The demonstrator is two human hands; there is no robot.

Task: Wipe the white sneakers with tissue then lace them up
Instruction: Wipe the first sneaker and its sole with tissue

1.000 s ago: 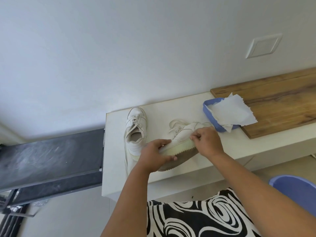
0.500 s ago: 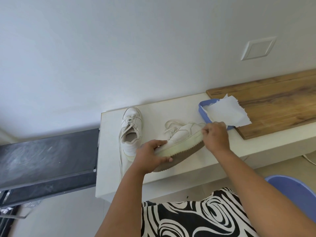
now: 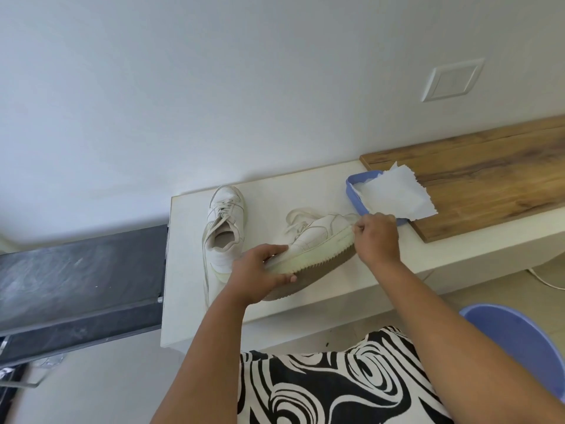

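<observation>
At the centre of the view, just below the middle, a person's two bare hands work on one white sneaker over a white ledge (image 3: 189, 270). The left hand (image 3: 255, 275) is clamped on the heel end of the tilted sneaker (image 3: 315, 244), thumb on the upper and fingers curled under the brown sole, which faces the camera. The right hand (image 3: 377, 237) is at the toe end, at about three o'clock from the left hand, with fingers pinched together against the toe; whether it grips a tissue cannot be told. The two hands are well apart, one at each end of the shoe.

At about nine o'clock from the held shoe, the second sneaker (image 3: 224, 231) stands upright on the ledge, toe pointing toward the wall, its laces loose and one trailing down toward the ledge's front edge.

At about one o'clock from the right hand, a blue tray (image 3: 354, 194) lies on the ledge, with a sheet of white tissue (image 3: 394, 194) spread over it and reaching onto a wooden board (image 3: 489, 179). The right hand's knuckles are just beside the tray's near edge.

Above, at twelve o'clock, rises a plain white wall (image 3: 214, 87) with a white switch plate (image 3: 452, 80) at upper right. At nine o'clock a dark panel (image 3: 79, 276) adjoins the ledge. At six o'clock lies black-and-white swirl-patterned fabric (image 3: 330, 384), and at four o'clock the rim of a blue basin (image 3: 519, 341).
</observation>
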